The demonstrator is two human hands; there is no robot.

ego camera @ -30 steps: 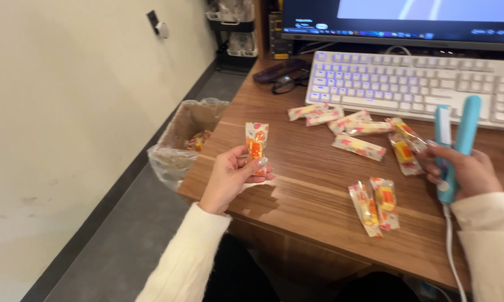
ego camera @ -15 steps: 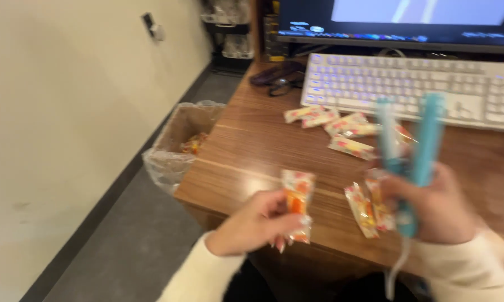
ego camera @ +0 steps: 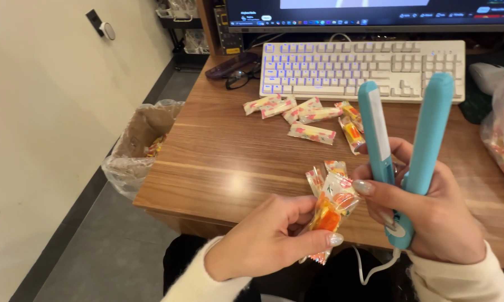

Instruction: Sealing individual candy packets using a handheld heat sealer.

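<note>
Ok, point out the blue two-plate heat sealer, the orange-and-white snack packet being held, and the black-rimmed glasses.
blue two-plate heat sealer [ego camera: 431, 128], head view, right arm.
orange-and-white snack packet [ego camera: 335, 202], head view, middle.
black-rimmed glasses [ego camera: 241, 78], head view, lens.

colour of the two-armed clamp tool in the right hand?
Turquoise blue clamp tool with a white inner plate; head view.

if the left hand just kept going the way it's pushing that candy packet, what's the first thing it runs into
Probably the right hand holding the open turquoise heat sealer: the left hand aims the packet right, almost at that thumb, though depth is unclear.
</note>
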